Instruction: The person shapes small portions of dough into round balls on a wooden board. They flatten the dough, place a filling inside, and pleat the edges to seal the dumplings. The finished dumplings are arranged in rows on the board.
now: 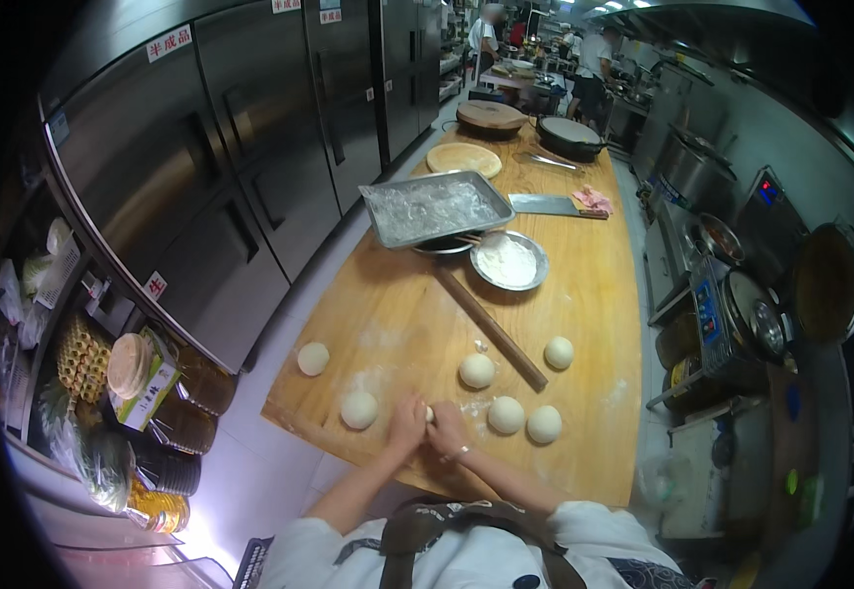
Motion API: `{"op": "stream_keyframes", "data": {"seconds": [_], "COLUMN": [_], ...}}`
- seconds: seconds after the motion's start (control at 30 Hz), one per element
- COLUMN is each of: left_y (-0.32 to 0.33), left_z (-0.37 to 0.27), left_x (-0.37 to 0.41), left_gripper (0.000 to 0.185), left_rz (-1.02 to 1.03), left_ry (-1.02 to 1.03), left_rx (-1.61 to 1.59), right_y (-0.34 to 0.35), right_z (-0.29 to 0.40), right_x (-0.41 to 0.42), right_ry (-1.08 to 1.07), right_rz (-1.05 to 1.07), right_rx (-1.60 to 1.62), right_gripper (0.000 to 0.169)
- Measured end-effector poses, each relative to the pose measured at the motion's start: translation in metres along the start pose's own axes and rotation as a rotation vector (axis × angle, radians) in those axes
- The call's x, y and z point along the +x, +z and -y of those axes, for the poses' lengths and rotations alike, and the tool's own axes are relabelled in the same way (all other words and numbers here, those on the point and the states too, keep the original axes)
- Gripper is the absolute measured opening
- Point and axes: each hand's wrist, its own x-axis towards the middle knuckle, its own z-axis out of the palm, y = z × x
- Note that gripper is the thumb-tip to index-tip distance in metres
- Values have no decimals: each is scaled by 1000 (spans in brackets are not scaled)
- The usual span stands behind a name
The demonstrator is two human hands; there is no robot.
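Note:
Close together at the near part of the wooden worktable [589, 456], my left hand [407, 423] and my right hand [447, 427] both grip a piece of dough [428, 414], mostly hidden between them. A round dough ball [359, 410] lies just left of my left hand, with another dough ball [313, 358] farther out. To the right of my right hand sit two dough balls side by side, one [506, 414] nearer and one [545, 424] beyond it. Two more, a dough ball [477, 370] and a smaller one [559, 353], flank the end of a wooden rolling pin [493, 328].
Beyond the pin stand a metal bowl of flour [506, 261] and a plastic-covered metal tray [434, 210]. A cleaver [545, 205] lies beside a pink cloth [593, 200]. Steel refrigerators [250, 147] line the left; co-workers [593, 62] stand far back.

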Motion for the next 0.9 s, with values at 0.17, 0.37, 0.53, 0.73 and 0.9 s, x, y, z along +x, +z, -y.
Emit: {"op": "stream_keyframes", "data": {"seconds": [0.17,0.37,0.53,0.73,0.9], "left_y": [33,33,22,14,12], "left_z": [12,33,-6,12,1], "left_x": [-32,25,-18,17,-11], "left_gripper": [39,39,35,41,46], "left_rz": [64,-39,48,14,58], "left_ry": [170,160,61,115,-39], "left_rx": [142,288,300,294,355], "right_y": [-25,-18,-23,-13,-11], "right_z": [-13,-6,0,-6,-5], "right_x": [-26,-4,-22,6,-9], "right_ry": [71,-101,128,76,177], "right_rz": [142,39,146,232,175], "right_rx": [-124,35,10,-66,56], "right_gripper": [15,11,15,15,15]}}
